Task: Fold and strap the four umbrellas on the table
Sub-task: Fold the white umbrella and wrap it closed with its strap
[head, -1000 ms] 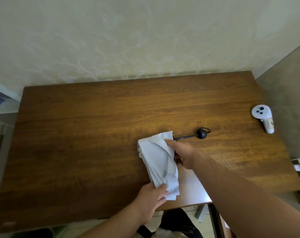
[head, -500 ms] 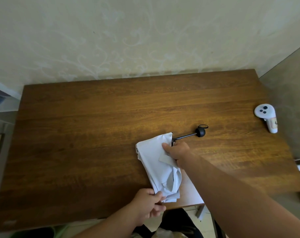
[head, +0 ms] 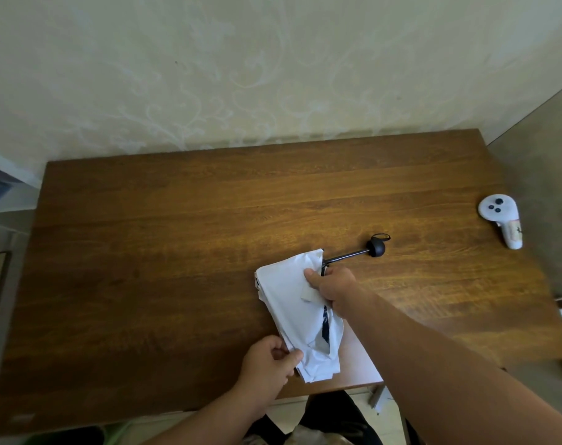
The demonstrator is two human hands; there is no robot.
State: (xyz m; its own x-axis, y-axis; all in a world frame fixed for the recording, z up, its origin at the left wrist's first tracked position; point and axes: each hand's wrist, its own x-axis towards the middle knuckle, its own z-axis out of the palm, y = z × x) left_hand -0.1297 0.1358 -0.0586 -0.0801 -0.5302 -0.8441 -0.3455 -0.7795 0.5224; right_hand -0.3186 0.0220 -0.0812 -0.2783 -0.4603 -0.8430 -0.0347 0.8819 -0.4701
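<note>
One white folding umbrella (head: pixel 292 300) lies on the wooden table (head: pixel 144 252), its canopy gathered in flat pleats. Its thin black shaft runs up-right to a round black handle (head: pixel 376 246) with a wrist loop. My right hand (head: pixel 329 284) grips the canopy's upper end near the shaft, with a pale strap tab showing under the thumb. My left hand (head: pixel 270 361) pinches the canopy's lower end near the table's front edge. A dark strip shows in an open fold between my hands. No other umbrella is in view.
A white handheld controller (head: pixel 501 220) lies at the table's right edge. A patterned wall runs along the table's far side. A grey surface borders the right side. Table legs and dark clothing show below the front edge.
My right hand has closed round the canopy's upper end and gathered the pleats tighter. The strap tab has come into view. My left hand shifted slightly left on the lower end.
</note>
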